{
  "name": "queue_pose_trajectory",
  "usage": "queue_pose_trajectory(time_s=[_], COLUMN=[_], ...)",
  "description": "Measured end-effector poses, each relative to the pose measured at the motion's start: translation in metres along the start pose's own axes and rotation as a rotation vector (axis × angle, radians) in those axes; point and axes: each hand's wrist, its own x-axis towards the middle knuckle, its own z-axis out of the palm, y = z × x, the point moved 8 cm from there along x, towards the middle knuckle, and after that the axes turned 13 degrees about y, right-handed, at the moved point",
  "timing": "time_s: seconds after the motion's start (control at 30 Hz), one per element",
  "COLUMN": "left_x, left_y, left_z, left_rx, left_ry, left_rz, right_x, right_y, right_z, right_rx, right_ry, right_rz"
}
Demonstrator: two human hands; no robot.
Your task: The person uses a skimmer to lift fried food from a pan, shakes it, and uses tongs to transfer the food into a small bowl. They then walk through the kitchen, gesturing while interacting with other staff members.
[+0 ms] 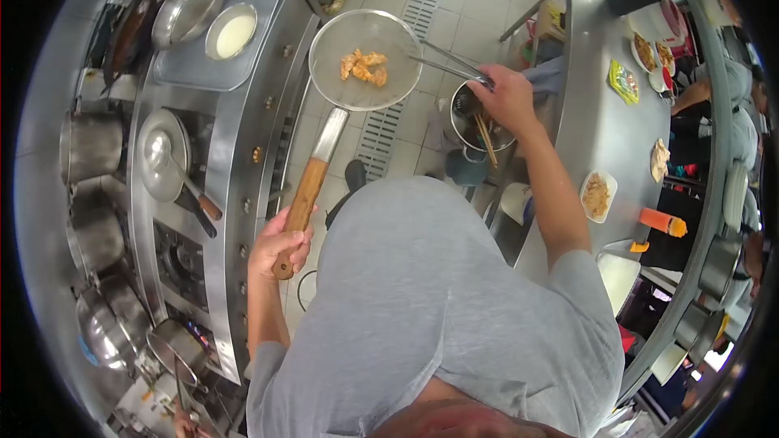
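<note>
My left hand point(277, 245) is closed around the wooden handle of a round mesh strainer point(331, 88), held out over the floor. Several orange-brown pieces of cooked food point(365, 69) lie together in its mesh. In my right hand point(505, 99) is a pair of metal tongs point(454, 58), gripped near the end. Their tips reach the strainer's right rim, apart from the food. Below my right hand stands a metal pot point(464, 134) with wooden chopsticks point(487, 139) in it; its contents are partly hidden.
To the left runs a stove point(231, 154) with a wok point(162, 174), a ladle and a tray point(264, 12) bearing a white-filled bowl point(235, 35). On the right counter point(588, 57) are a food dish point(597, 196) and an orange bottle point(664, 222). Other people stand beyond it.
</note>
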Motion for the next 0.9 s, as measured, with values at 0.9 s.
queue_pose_trajectory(time_s=[0.9], left_x=[0.056], left_y=[0.049], left_z=[-0.007], left_rx=[0.168], left_ry=[-0.267], left_rz=[-0.070], right_x=[-0.198], right_y=[0.085], right_z=[-0.214], right_rx=[-0.607], right_ry=[0.221], right_rz=[0.660])
